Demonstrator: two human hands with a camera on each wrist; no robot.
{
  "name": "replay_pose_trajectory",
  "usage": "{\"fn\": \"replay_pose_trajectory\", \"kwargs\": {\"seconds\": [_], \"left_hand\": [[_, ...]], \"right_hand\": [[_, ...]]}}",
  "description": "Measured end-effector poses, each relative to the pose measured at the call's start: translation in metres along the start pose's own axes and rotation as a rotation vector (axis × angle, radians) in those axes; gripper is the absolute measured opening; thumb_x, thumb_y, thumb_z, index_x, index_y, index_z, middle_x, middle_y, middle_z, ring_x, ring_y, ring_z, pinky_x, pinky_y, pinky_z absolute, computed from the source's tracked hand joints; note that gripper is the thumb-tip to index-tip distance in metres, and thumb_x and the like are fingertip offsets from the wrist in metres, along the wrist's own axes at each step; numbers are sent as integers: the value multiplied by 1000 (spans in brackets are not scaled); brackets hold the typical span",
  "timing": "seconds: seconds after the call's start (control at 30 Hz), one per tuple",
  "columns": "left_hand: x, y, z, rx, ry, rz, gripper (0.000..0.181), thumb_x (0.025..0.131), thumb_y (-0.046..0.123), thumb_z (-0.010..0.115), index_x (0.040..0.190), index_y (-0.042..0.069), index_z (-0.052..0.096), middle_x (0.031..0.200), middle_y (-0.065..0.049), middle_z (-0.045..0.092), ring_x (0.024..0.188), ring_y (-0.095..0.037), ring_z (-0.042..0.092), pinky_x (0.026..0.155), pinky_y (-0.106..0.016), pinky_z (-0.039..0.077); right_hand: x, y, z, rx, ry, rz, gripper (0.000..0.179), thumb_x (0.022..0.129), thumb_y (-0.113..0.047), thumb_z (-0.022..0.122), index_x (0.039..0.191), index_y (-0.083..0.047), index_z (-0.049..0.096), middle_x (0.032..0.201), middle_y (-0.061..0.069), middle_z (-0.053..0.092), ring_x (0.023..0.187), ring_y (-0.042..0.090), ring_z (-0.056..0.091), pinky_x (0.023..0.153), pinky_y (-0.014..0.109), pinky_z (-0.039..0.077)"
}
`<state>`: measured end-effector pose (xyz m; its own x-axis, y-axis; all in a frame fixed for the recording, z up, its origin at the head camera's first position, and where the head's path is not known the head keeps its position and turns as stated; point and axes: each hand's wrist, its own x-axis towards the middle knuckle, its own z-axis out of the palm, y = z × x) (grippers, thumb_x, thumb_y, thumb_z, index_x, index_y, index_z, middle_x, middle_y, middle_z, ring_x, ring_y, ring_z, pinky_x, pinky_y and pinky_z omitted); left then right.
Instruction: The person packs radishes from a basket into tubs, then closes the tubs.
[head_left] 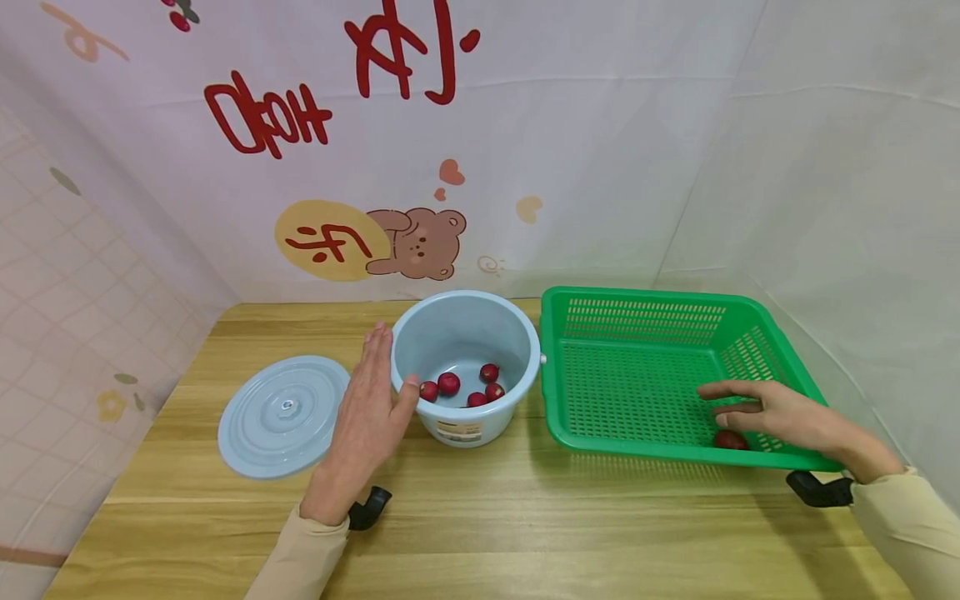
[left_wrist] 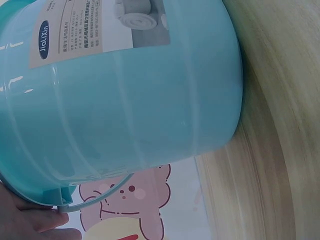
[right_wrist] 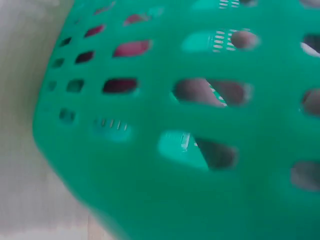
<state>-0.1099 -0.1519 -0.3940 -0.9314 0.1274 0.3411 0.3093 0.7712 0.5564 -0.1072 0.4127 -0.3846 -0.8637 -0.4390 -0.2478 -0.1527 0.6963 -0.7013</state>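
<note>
My left hand (head_left: 365,408) rests against the left side of a light blue bucket (head_left: 480,425), its fingers straight along the outside and the thumb at the rim. Inside, several small red radishes (head_left: 448,383) lie on the bottom. In the left wrist view the fingers (left_wrist: 42,220) show beside the handle joint of the bucket (left_wrist: 130,110). My right hand (head_left: 780,412) reaches into a green basket (head_left: 551,400), fingers extended over a single red radish (head_left: 731,439) at the near right corner. Through the slots of the basket (right_wrist: 150,200), the right wrist view shows bits of red and of the hand.
A round light blue lid (head_left: 281,417) lies on the wooden table (head_left: 480,517) left of the bucket. Behind stands a white printed cloth wall (head_left: 600,167) with a cartoon bear. The basket's right end is close to the side wall.
</note>
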Motion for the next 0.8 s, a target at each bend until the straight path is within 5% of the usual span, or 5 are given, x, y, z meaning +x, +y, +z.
{"fn": "replay_pose_trajectory", "kwargs": {"seconds": [0.4, 0.8], "left_hand": [[0, 0, 0, 5, -5, -1, 75, 105, 39, 48, 165, 3, 20, 173, -11, 16, 159, -31, 12, 120, -65, 24], [0, 0, 0, -2, -3, -2, 75, 105, 39, 48, 165, 3, 20, 172, -12, 17, 159, -32, 13, 121, -63, 23]], "right_hand": [[3, -1, 3, 12, -138, 27, 53, 103, -23, 64, 149, 0, 51, 144, 26, 57, 117, 9, 64, 83, 24, 54], [9, 0, 5, 55, -156, 17, 53, 98, -16, 70, 143, 6, 55, 132, 25, 63, 107, 9, 65, 77, 27, 56]]}}
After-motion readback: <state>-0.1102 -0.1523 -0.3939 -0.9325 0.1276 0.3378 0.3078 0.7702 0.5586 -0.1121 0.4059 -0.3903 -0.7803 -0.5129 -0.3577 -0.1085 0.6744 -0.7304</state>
